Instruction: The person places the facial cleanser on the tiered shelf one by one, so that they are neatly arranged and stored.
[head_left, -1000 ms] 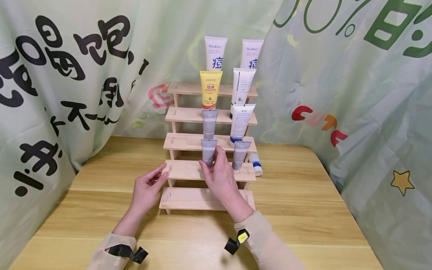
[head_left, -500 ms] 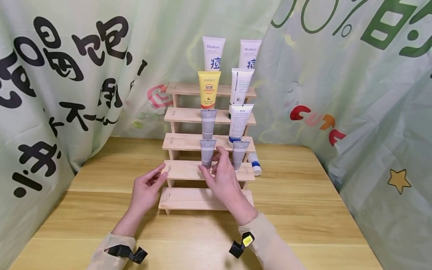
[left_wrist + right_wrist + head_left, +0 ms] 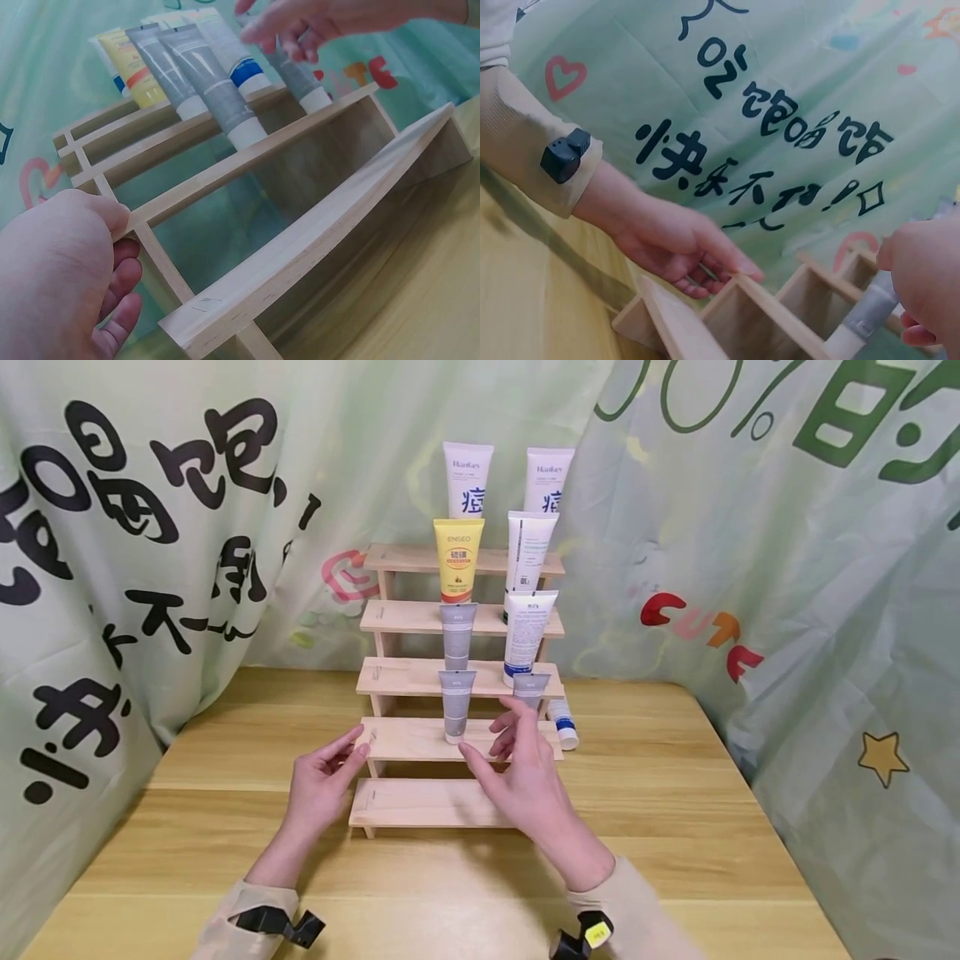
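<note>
A tiered wooden display stand (image 3: 408, 739) stands on the table. My left hand (image 3: 318, 785) pinches the left end of its second step from the bottom; the left wrist view shows the thumb on top and the fingers underneath. On that step a small grey tube (image 3: 454, 703) stands upright on its white cap, untouched. My right hand (image 3: 528, 777) is just right of this tube, fingers loosely bent and thumb apart, holding nothing. Behind its fingertips a second small grey tube (image 3: 531, 685) is partly hidden. One step higher are another grey tube (image 3: 457, 635) and a white tube with a blue band (image 3: 528, 635).
Further up stand a yellow tube (image 3: 457, 560), a white tube (image 3: 531, 552) and two pale lilac tubes, left (image 3: 467, 481) and right (image 3: 550, 481). A white-and-blue tube (image 3: 564, 724) lies on the table (image 3: 660, 793) behind the stand's right side. Printed curtains (image 3: 697, 527) hang around.
My right hand has let go of the left small grey tube and drawn away to the right, its fingers spreading. The tube stays standing on the step. My left hand keeps its place.
</note>
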A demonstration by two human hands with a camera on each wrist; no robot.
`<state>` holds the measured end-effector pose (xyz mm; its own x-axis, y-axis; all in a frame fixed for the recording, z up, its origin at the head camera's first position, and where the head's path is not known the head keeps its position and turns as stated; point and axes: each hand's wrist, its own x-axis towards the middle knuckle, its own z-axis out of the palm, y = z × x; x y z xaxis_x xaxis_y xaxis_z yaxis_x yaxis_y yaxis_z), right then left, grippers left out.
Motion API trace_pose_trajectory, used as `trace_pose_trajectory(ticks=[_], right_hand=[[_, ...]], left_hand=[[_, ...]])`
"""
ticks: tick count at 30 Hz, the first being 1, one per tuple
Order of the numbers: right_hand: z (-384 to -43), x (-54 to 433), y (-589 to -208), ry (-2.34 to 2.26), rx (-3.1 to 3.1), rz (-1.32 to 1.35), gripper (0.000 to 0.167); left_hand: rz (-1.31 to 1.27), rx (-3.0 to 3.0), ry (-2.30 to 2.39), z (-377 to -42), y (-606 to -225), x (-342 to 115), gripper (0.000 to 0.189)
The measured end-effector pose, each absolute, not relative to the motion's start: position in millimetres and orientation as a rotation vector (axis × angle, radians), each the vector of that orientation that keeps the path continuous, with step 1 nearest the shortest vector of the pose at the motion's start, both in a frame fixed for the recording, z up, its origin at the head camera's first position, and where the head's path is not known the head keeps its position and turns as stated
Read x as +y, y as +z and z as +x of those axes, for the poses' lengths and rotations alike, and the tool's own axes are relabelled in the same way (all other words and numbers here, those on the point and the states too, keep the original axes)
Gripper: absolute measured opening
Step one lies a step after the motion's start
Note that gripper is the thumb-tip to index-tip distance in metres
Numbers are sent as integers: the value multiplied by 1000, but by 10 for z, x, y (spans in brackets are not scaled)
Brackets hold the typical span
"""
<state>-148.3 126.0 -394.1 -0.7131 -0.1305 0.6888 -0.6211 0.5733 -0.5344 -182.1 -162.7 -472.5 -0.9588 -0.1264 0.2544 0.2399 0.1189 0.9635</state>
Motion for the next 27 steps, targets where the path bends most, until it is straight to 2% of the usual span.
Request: trace_pose_trajectory(ticks=[17, 27], right_hand=[[-1370, 1775, -3642, 919, -2094, 591, 66], [-1526, 2240, -3734, 873, -2123, 482, 60]], left_hand=[[-127, -2098, -1921, -1834, -4725, -1636, 32], [-141, -2110, -1916, -1822, -4730, -1628, 33]])
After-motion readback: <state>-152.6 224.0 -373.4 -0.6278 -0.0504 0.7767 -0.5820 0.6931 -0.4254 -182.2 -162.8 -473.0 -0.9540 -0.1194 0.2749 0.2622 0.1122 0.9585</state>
